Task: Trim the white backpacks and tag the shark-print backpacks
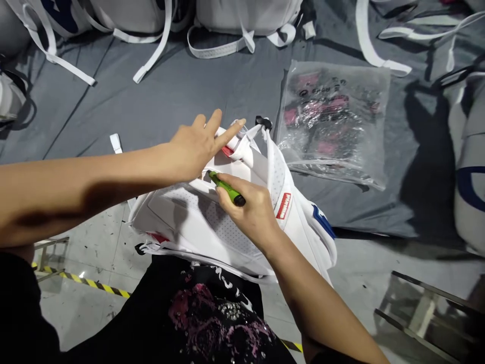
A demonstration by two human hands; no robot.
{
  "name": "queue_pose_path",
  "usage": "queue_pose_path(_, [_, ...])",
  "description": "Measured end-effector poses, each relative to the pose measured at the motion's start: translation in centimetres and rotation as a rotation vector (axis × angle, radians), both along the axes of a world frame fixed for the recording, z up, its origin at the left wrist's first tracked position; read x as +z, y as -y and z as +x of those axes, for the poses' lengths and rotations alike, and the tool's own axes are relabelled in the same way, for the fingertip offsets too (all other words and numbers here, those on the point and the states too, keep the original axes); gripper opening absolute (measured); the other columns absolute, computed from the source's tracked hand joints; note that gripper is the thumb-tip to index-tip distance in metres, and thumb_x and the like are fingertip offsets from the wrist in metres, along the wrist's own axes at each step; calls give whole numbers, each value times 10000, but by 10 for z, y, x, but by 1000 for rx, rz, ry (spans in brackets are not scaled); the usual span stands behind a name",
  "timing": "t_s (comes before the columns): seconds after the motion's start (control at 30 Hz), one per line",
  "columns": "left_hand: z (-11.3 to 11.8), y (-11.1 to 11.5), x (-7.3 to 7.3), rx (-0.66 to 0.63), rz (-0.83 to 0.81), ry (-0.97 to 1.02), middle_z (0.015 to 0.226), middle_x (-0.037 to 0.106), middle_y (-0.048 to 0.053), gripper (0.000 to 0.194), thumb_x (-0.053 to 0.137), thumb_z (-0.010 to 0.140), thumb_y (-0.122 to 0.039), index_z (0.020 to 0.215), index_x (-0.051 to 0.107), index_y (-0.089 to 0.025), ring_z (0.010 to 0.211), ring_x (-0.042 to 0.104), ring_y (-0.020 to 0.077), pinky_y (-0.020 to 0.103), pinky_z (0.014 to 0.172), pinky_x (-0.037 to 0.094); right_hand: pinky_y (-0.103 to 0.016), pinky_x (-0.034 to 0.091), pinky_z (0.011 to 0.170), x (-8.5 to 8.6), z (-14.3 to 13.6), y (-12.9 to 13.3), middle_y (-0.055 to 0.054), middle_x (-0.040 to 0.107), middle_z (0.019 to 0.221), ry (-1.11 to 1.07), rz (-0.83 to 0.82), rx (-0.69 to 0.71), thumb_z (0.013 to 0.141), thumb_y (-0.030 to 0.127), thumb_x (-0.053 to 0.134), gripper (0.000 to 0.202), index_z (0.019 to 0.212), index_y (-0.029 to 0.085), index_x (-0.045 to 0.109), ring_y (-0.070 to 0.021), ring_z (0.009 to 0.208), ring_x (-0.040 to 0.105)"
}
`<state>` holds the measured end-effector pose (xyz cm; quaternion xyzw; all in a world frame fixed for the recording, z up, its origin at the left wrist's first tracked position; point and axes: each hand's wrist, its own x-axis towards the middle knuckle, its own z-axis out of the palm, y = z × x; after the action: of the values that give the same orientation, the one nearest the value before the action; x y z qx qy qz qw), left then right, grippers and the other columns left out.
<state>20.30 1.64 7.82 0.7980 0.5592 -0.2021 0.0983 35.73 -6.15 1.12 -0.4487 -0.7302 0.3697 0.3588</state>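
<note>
A white bag (pixel 235 237) with a red label and a blue patch lies open across my lap and against the table edge. My left hand (pixel 193 149) is at its far rim, several fingers spread outward. Its thumb and index finger are mostly hidden and seem to pinch the bag's inner edge. My right hand (pixel 252 207) grips a green pen-like tool (pixel 226 188) with black ends, like a marker. The tool's dark tip points at the white material just below my left hand; whether it touches cannot be made out.
A clear plastic bag (pixel 333 126) with pink and dark contents lies on the grey-covered table (pixel 140 111). More white bags (pixel 246 20) with hanging straps line the back, and another (pixel 472 177) stands at the right. Metal-legged stools (pixel 422 313) stand on the floor.
</note>
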Motion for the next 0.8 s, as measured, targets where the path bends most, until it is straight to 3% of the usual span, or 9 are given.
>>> queue_pose_path(0.2, [-9,-7,4,-80,-86,-44,1654,105,122,1277,785,709,-332,1600,-129,-359,1417,254,471,522,1062,454,-373,595,847,1,5,1,-91,781,1041,34,-38,25,943,318,550,354,1200,164,738,-213,903,742])
queue_pose_path(0.53, [-16,-18,20,-112,-235,-92,1699,-75,82,1186,660,804,-247,1551,-244,-427,1455,259,457,553,1092,409,-368,584,847,12,9,4,-82,780,1053,122,-101,21,945,282,572,345,1235,188,732,-220,897,740])
queue_pose_path(0.8, [-20,-22,16,-120,-213,-143,1707,-113,95,1223,692,793,-223,1543,-245,-453,1362,418,406,494,1021,476,-381,585,835,16,12,3,-94,765,1123,142,-107,59,965,255,556,347,1270,188,706,-233,923,741])
